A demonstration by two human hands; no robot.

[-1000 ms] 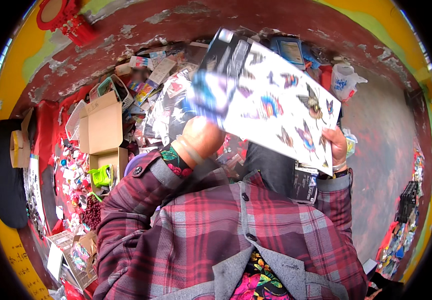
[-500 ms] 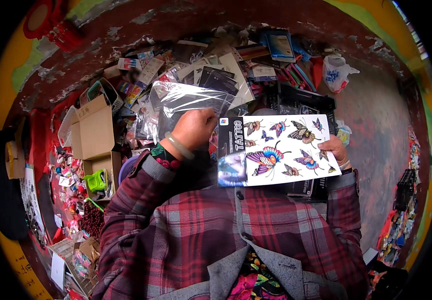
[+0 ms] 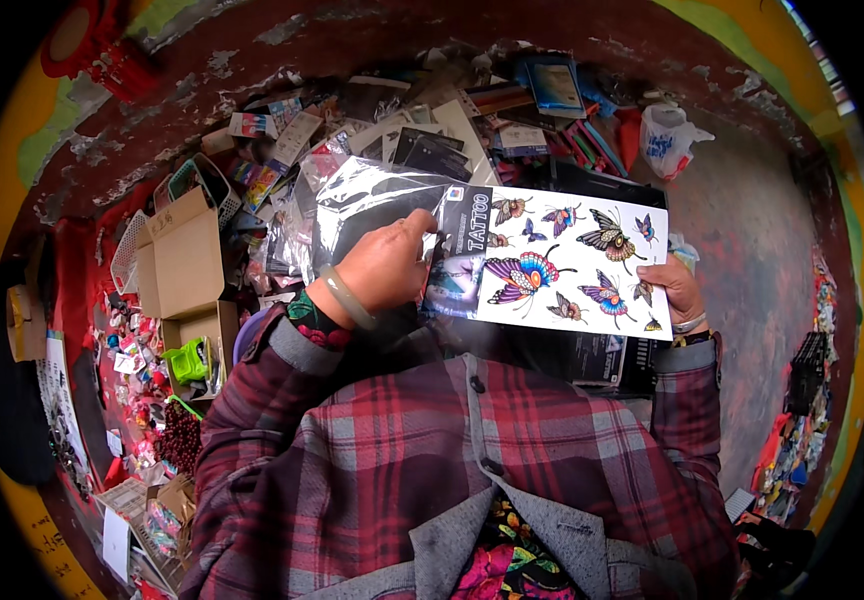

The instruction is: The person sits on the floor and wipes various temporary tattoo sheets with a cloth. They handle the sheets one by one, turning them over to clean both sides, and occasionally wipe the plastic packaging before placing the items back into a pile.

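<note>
My right hand (image 3: 674, 290) grips the right edge of a white temporary tattoo sheet (image 3: 577, 265), thumb on top. Colourful butterflies cover it, and its left end is a black header strip with a small photo. That strip meets the mouth of a clear plastic bag (image 3: 372, 195), which my left hand (image 3: 388, 262) pinches with closed fingers. Whether the strip lies inside the bag or on top of it, I cannot tell. Below the sheet, more dark printed packs (image 3: 577, 355) lie near my lap, partly hidden.
At the left stand an open cardboard box (image 3: 182, 250), a green plastic basket (image 3: 214, 185) and a bright green tray (image 3: 187, 360). Heaped packets and cards (image 3: 432, 150) lie ahead against the wall. A white plastic bag (image 3: 669, 140) sits on the floor (image 3: 752, 260) at far right.
The tattoo sheet has moved slightly up, its header end now at the bag's mouth. My left hand has shifted slightly, still pinching the bag.
</note>
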